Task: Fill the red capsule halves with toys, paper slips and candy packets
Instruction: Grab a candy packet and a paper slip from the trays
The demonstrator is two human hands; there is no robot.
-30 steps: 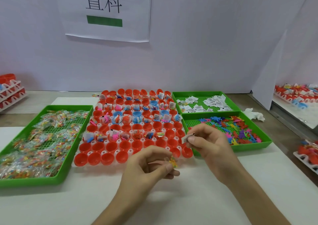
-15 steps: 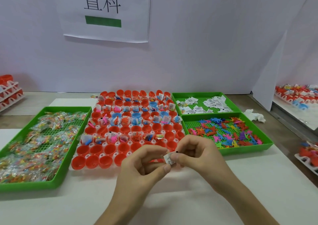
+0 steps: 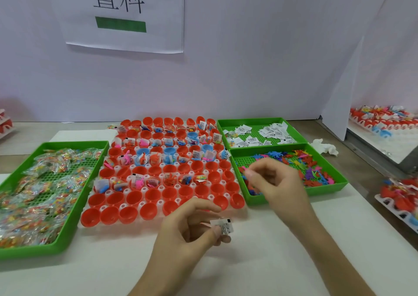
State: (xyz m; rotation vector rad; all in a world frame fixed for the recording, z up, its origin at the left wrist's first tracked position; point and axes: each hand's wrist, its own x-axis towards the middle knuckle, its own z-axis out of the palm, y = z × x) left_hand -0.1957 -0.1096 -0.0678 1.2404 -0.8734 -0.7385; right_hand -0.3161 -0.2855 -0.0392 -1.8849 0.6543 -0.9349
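Note:
A white rack (image 3: 241,207) of red capsule halves (image 3: 149,211) fills the middle of the table; the far rows hold toys and slips, the two nearest rows are bare. My left hand (image 3: 190,230) hovers in front of the rack, pinching a white paper slip (image 3: 222,226) between thumb and fingers. My right hand (image 3: 274,182) is over the front left of the green toy tray (image 3: 330,188), fingertips together above the coloured toys (image 3: 300,160); whether it holds one is hidden.
A green tray of candy packets (image 3: 45,182) lies at the left. A green tray of paper slips (image 3: 257,134) sits behind the toy tray. Crumpled tissue (image 3: 325,147) lies to the right. More filled racks (image 3: 384,119) stand at the far right.
The hands met in front of the rack and the paper slip passed from my right hand to my left. My right hand then moved right over the toy tray.

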